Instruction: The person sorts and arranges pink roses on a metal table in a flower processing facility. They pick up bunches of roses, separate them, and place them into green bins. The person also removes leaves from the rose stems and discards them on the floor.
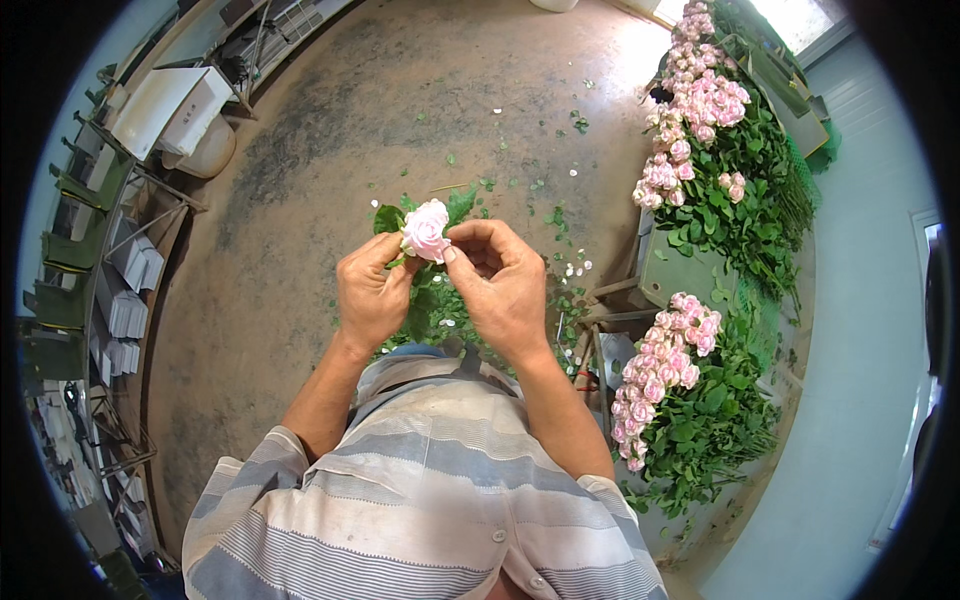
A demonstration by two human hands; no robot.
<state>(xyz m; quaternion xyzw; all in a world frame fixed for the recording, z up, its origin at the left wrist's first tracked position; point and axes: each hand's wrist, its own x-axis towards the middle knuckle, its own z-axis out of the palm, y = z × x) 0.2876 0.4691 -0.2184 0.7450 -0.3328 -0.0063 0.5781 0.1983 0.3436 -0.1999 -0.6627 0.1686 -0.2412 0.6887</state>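
Observation:
A single pale pink rose (425, 229) is held up in front of my body, its bloom facing me. My left hand (373, 289) grips it just under the bloom, fingers and thumb closed around the base. At the bloom's right side, my right hand (499, 285) pinches an outer petal between thumb and forefinger. Green rose leaves (460, 204) stick out behind the flower, and more hang below it between my hands. The stem is mostly hidden by the bloom and my left hand.
To the right, pink roses (654, 375) with leafy stems lie on a bench; a larger heap of roses (709, 101) lies farther back. Fallen leaves and petals (559, 217) litter the floor (315, 150). Shelving with stacked white cardboard (124, 307) lines the left side.

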